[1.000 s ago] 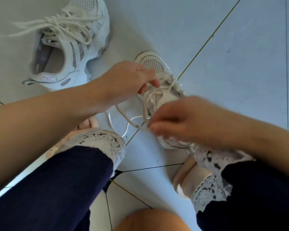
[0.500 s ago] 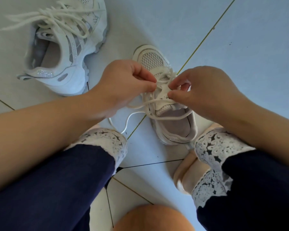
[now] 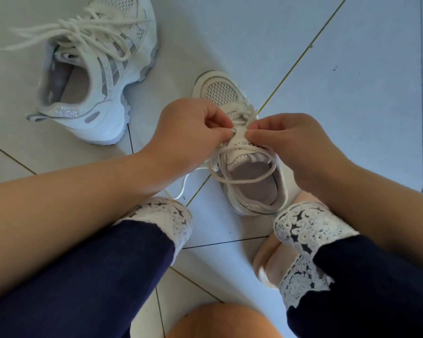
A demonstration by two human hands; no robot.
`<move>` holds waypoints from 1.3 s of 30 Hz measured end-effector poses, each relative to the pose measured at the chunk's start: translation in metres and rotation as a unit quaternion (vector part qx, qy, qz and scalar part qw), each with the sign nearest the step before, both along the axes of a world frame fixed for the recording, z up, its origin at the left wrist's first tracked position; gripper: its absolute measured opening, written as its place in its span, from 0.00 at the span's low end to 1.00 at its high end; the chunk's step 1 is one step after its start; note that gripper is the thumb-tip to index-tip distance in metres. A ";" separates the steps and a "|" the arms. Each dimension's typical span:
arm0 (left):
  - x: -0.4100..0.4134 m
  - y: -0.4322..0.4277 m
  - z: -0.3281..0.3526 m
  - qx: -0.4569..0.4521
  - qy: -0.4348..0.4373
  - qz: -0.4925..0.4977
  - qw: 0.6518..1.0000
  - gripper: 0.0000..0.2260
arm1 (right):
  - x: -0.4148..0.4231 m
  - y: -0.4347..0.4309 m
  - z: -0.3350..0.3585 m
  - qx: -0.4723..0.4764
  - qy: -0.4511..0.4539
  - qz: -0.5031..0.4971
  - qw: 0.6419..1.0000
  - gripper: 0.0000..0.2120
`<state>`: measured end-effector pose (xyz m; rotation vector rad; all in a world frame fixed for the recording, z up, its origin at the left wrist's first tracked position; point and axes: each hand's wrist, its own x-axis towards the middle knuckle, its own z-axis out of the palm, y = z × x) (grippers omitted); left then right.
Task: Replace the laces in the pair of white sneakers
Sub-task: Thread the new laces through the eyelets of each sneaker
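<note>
A white sneaker [image 3: 220, 89] stands on the floor between my feet, toe pointing away. My left hand [image 3: 188, 128] and my right hand [image 3: 286, 140] meet over its tongue, each pinching the white lace [image 3: 242, 180] near the upper eyelets. Slack lace loops across the shoe's opening and trails onto the floor at the left. The second white sneaker [image 3: 93, 76] lies at the upper left, laced, with loose frayed lace ends spread to the left.
The floor is pale tile [image 3: 340, 81] with thin grout lines. My knees in dark blue trousers with white lace cuffs [image 3: 310, 228] flank the near shoe. A tan rounded object [image 3: 220, 323] sits at the bottom edge.
My right hand rose from the shoe's heel side to the tongue and took hold of the lace opposite my left hand. The opening of the shoe came into view.
</note>
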<state>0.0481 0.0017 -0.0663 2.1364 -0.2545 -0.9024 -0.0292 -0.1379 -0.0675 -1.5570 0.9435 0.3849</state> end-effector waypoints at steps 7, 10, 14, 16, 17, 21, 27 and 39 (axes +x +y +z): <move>-0.010 -0.007 0.001 -0.019 0.076 0.097 0.992 0.08 | -0.003 0.001 0.002 0.066 -0.017 -0.054 0.996 0.05; -0.011 -0.010 0.005 -0.022 0.159 0.157 0.974 0.05 | -0.005 0.002 0.001 0.066 -0.022 -0.062 0.996 0.04; -0.008 -0.015 0.008 -0.018 0.256 0.227 0.940 0.03 | -0.005 -0.001 0.001 0.030 -0.035 -0.021 0.999 0.06; -0.009 -0.016 0.007 -0.019 0.256 0.231 0.939 0.03 | -0.006 -0.003 0.002 0.000 -0.046 0.002 0.999 0.08; -0.010 -0.017 0.007 -0.022 0.247 0.231 0.941 0.02 | -0.006 -0.004 0.002 -0.010 -0.052 0.009 0.999 0.09; -0.015 -0.020 0.007 -0.030 0.231 0.263 0.936 0.04 | -0.006 -0.005 0.001 -0.043 -0.054 0.030 0.997 0.10; -0.015 -0.022 0.007 -0.042 0.251 0.267 0.929 0.05 | -0.006 -0.003 0.000 -0.088 -0.055 0.048 0.993 0.10; -0.017 -0.019 0.003 -0.023 0.116 0.148 0.982 0.10 | -0.009 -0.001 -0.005 0.012 -0.041 -0.039 0.998 0.09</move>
